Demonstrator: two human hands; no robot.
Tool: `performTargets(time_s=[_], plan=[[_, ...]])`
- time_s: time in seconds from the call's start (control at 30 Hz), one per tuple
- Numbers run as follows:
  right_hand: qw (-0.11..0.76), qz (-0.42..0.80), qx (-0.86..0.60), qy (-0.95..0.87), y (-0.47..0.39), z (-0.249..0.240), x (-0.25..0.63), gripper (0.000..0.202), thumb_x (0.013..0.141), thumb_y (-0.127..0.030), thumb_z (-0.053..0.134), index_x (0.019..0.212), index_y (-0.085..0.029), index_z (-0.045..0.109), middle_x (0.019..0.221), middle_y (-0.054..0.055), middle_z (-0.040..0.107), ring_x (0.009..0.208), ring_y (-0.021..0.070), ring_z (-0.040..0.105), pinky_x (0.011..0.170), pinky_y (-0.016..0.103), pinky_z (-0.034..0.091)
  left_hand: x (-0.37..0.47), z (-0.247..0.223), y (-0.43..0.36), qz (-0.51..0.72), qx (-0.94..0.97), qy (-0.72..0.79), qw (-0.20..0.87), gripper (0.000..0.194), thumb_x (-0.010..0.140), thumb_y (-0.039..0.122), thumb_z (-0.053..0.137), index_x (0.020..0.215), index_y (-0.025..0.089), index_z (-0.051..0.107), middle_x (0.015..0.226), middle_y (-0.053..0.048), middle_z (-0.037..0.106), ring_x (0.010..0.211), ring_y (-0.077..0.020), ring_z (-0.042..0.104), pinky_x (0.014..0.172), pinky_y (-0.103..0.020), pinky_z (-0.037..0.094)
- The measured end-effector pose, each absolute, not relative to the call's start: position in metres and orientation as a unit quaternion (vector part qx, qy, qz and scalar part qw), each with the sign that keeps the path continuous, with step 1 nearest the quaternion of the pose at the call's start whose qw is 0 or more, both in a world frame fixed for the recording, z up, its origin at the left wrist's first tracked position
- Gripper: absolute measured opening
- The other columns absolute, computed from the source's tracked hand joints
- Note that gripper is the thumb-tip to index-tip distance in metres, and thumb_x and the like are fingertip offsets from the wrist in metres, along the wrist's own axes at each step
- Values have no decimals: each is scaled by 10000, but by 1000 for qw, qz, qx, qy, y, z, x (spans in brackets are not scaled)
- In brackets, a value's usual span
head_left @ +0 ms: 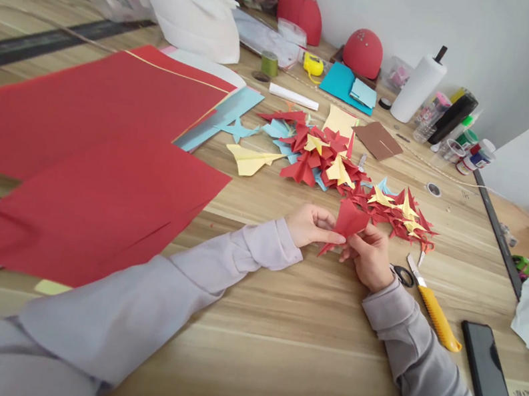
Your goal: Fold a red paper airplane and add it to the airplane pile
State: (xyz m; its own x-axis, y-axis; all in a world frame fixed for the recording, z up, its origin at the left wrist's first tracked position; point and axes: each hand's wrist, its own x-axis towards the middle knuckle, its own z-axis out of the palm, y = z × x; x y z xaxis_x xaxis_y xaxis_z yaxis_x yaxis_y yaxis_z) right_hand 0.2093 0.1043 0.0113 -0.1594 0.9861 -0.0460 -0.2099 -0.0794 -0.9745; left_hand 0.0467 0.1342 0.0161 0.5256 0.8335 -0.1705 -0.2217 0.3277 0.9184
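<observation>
Between both hands, above the table, is a folded red paper plane (350, 219). My left hand (311, 226) pinches it from the left, thumb laid along its lower part. My right hand (369, 255) grips its right side with thumb and fingers closed. Just behind lies a heap of folded paper planes (309, 158) in red, yellow and light blue. Another cluster of small red and yellow folded pieces (401, 214) sits to its right. A yellow paper plane (251, 161) rests left of the heap.
Large red paper sheets (92, 196) cover the left side. Right of my right hand lie a yellow utility knife (437, 315) with its blade out, scissors (404, 275) and a phone (491, 381). Bottles and jars (474, 155) stand at the back right.
</observation>
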Motion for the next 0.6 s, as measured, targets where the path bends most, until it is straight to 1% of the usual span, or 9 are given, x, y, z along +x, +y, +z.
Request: performTargets(time_s=[0.13, 0.27, 0.43, 0.5, 0.57, 0.6], plan=[[492, 616, -414, -455, 105, 9, 210, 204, 643, -347, 742, 660, -183, 621, 482, -42, 593, 356, 93, 507, 357, 210, 485, 46, 15, 133, 351, 483, 318, 736, 360, 451, 277, 887, 678, 80, 690, 563, -50, 678, 487, -120, 596, 499, -241, 486], [486, 632, -415, -439, 105, 7, 210, 246, 683, -389, 694, 597, -171, 616, 461, -20, 586, 351, 94, 504, 353, 204, 475, 46, 16, 132, 353, 488, 306, 737, 366, 434, 314, 890, 649, 91, 694, 578, -48, 685, 478, -120, 592, 489, -243, 488], [490, 628, -421, -434, 106, 10, 208, 279, 662, -434, 711, 594, -176, 631, 468, -10, 589, 365, 104, 507, 353, 212, 458, 47, 19, 132, 353, 479, 305, 744, 348, 431, 323, 891, 614, 104, 691, 543, -38, 669, 461, -111, 578, 479, -234, 482], [486, 634, -422, -430, 106, 12, 209, 372, 677, -541, 676, 611, -178, 632, 483, -1, 592, 388, 112, 517, 366, 219, 463, 47, 19, 132, 357, 475, 306, 744, 351, 429, 328, 890, 610, 105, 687, 538, -34, 664, 460, -109, 576, 478, -231, 477], [487, 645, -409, -424, 106, 14, 209, 550, 691, -725, 547, 651, -183, 634, 513, 13, 602, 422, 124, 533, 389, 237, 477, 47, 18, 133, 364, 460, 314, 747, 369, 420, 332, 892, 625, 105, 686, 561, -38, 671, 468, -113, 583, 475, -231, 473], [492, 648, -397, -425, 105, 15, 209, 613, 683, -783, 491, 680, -187, 635, 532, 15, 609, 434, 127, 537, 401, 245, 483, 47, 17, 133, 367, 453, 319, 748, 378, 416, 333, 893, 635, 105, 686, 566, -39, 672, 472, -117, 587, 473, -231, 471]])
